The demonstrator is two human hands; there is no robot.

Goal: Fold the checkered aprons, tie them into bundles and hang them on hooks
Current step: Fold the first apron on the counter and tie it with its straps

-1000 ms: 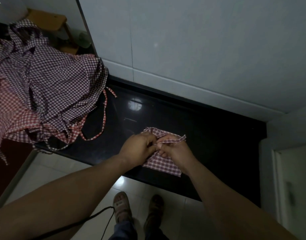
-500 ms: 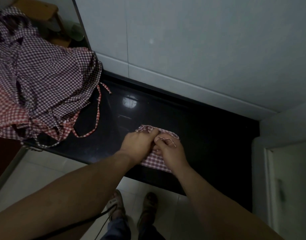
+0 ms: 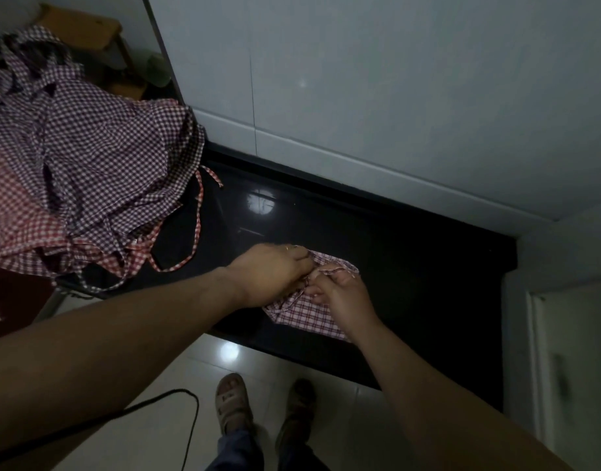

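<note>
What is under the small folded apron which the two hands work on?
The black counter lies under the folded apron. The left hand and right hand grip it from above and hide its middle part.

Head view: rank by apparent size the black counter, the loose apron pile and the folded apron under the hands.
Largest: black counter and loose apron pile, about alike, unranked.
Smallest: folded apron, partly under left hand and right hand.
</note>
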